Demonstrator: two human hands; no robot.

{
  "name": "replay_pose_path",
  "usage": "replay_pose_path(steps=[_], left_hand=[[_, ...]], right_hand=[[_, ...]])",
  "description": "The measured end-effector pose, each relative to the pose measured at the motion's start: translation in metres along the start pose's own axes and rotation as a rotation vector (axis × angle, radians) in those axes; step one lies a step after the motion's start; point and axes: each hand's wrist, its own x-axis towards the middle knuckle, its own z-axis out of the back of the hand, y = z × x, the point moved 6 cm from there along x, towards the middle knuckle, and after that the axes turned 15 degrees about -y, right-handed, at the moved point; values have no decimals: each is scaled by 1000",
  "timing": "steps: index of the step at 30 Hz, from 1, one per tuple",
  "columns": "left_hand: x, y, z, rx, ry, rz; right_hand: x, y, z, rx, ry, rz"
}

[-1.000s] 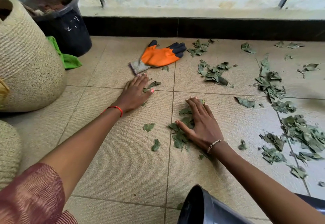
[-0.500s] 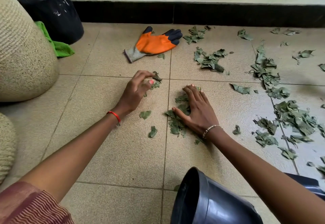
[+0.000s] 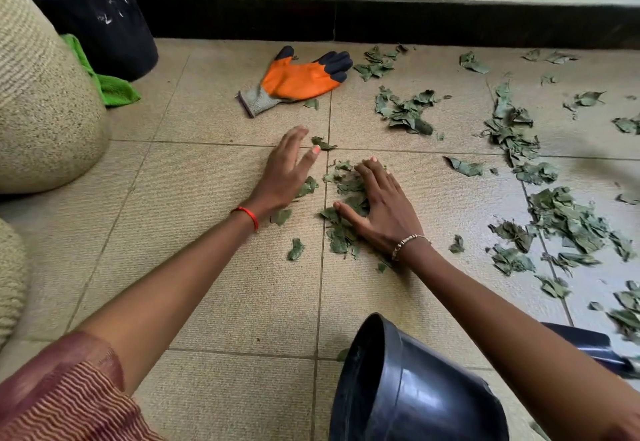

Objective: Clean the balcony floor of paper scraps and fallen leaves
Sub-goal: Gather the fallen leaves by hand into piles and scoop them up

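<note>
Torn green leaves lie scattered over the beige tiled balcony floor, thickest at the right. A small heap of leaves sits at the middle of the floor. My right hand lies flat and open on that heap, palm down. My left hand is open just left of the heap, fingers spread, slightly blurred, with a few leaves under and beside it. A black plastic pot lies on its side near me, its mouth facing left.
An orange and black work glove lies beyond my hands. A dark bucket and green cloth stand at the back left, beside large woven baskets. The balcony's low wall runs along the back.
My left hand has slid right toward the heap, dragging loose leaves, and its fingers have straightened from a curl. My right hand stays flat on the heap. The view has tilted slightly downward.
</note>
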Motion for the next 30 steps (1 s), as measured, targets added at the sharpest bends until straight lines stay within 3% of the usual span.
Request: replay_pose_path(steps=[8,11,14,16,18,22,27,30], left_hand=[[9,11,-23,367,263,-160],[-8,3,-24,254,259,-197],[-37,-13,-18,-67,296,-134],[-54,-19,-7,-264,242,-15],[-62,-14,10,-366,81,87],[-78,7,32,-348,-198,237],[-97,-14,1,-9,-70,157],[-89,-29,-12,-51,-12,161]], right_hand=[[0,-2,1,34,-17,-42],[2,-9,1,4,-49,-104],[3,-14,-2,-9,-19,-154],[3,-13,-3,-7,1,-133],[3,-12,-4,-14,32,-95],[2,-8,-6,-31,99,-17],[-1,4,-6,71,230,44],[-2,12,10,476,359,-131]])
